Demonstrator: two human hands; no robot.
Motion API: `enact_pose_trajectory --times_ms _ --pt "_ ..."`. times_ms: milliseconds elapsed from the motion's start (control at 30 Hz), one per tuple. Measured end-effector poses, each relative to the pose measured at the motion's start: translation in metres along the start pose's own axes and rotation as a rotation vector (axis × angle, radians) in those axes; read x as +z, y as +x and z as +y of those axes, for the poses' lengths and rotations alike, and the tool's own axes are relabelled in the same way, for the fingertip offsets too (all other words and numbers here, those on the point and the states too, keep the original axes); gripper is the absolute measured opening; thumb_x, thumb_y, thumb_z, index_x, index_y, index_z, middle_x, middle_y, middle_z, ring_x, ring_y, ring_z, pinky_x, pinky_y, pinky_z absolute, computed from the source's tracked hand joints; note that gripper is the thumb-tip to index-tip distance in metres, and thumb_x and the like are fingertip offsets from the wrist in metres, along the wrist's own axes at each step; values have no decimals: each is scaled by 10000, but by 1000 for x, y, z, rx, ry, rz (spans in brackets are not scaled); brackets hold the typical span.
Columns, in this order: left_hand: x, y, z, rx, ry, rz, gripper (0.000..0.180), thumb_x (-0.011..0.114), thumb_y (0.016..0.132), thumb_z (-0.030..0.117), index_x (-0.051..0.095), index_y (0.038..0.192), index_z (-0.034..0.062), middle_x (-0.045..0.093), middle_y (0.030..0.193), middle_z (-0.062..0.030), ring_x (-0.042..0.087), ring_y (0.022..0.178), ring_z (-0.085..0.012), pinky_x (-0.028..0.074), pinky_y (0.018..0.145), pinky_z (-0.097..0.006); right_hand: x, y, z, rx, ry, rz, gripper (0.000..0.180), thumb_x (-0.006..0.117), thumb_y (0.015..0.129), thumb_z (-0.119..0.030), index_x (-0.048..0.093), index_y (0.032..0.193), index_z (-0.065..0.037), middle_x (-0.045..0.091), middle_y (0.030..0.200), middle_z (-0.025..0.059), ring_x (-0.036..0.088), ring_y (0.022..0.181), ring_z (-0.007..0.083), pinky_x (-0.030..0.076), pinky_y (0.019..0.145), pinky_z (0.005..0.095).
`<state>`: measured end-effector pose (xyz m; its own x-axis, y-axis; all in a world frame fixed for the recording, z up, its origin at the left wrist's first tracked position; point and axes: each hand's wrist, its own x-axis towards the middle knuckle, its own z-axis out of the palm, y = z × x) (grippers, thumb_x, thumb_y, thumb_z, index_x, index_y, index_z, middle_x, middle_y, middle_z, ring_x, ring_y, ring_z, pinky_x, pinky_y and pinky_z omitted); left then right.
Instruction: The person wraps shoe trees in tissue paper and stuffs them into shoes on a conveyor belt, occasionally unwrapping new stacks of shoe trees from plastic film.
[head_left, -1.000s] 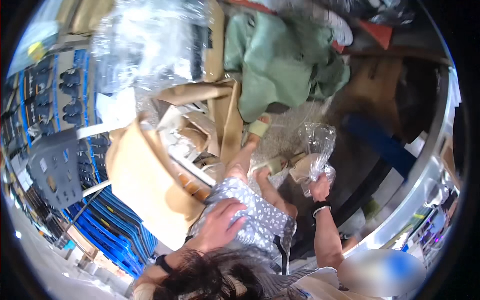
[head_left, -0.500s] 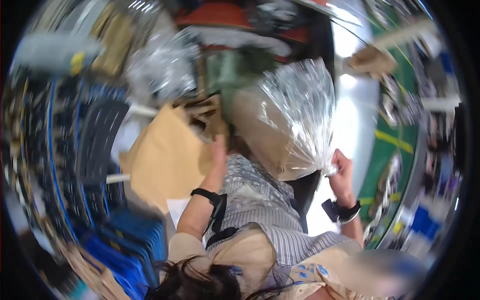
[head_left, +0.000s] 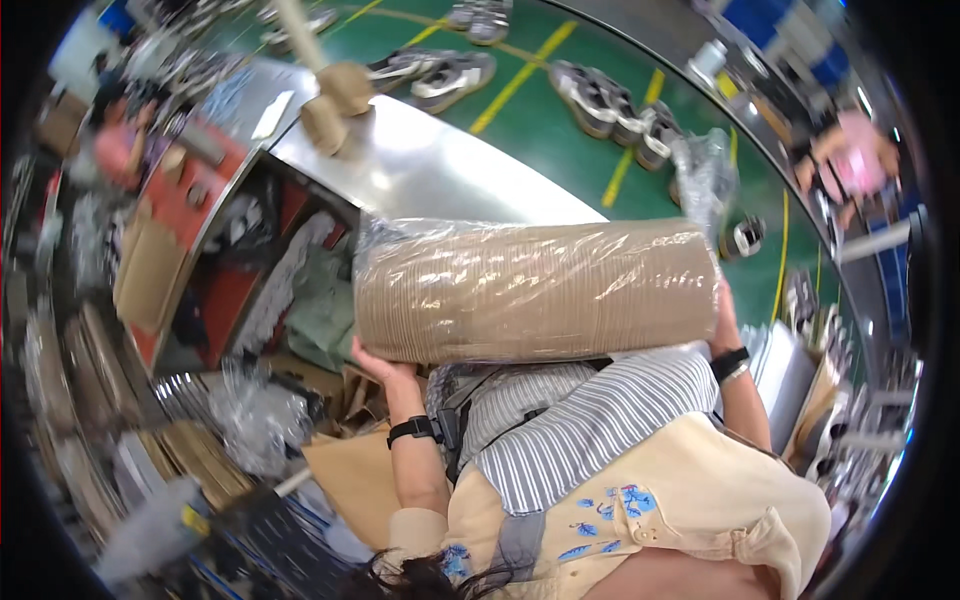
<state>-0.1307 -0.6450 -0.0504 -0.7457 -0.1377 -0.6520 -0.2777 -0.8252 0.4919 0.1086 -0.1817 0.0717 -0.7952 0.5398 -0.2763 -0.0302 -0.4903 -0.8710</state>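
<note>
A long bundle of stacked brown card pieces [head_left: 540, 295], wrapped in clear plastic, lies crosswise in front of my body. My left hand [head_left: 385, 372] supports its left end from below, thumb side against the stack. Around the right end my right hand [head_left: 724, 310] is closed, its fingers partly hidden behind the plastic. Below my left hand a tan paper sheet [head_left: 352, 485] lies beside my left forearm. Loose brown paper pieces [head_left: 365, 405] show next to it.
Beyond the bundle runs a shiny metal table [head_left: 450, 165]. Shoes [head_left: 450, 82] line a green conveyor past it. An open-fronted shelf with a red board [head_left: 225, 310] stands at left, near crumpled clear plastic [head_left: 265, 425]. Other people [head_left: 850, 165] are farther off.
My view has swung to the right. The plastic-wrapped bundle, earlier held by its gathered neck in my right hand, now lies level between both hands. My left hand has left the tan sheet.
</note>
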Motion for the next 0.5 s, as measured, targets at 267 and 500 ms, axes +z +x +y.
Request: enact_pose_trajectory --times_ms 267,500 --pt "86 20 7 -41 304 -147 511 531 852 438 556 1249 116 549 1291 -50 510 1180 -255 440 937 -448 -91 -30 102 200 -56 347 334 391 1023 -228 522 1280 -60 648 1079 63 648 935 180 551 801 321" --pt "179 64 3 -47 435 -485 480 514 864 391 585 1223 79 625 1189 -50 604 1062 -250 513 874 -429 -26 -21 63 -119 -5 660 378 547 922 -28 528 1299 -29 651 1077 52 635 922 129 544 781 282"
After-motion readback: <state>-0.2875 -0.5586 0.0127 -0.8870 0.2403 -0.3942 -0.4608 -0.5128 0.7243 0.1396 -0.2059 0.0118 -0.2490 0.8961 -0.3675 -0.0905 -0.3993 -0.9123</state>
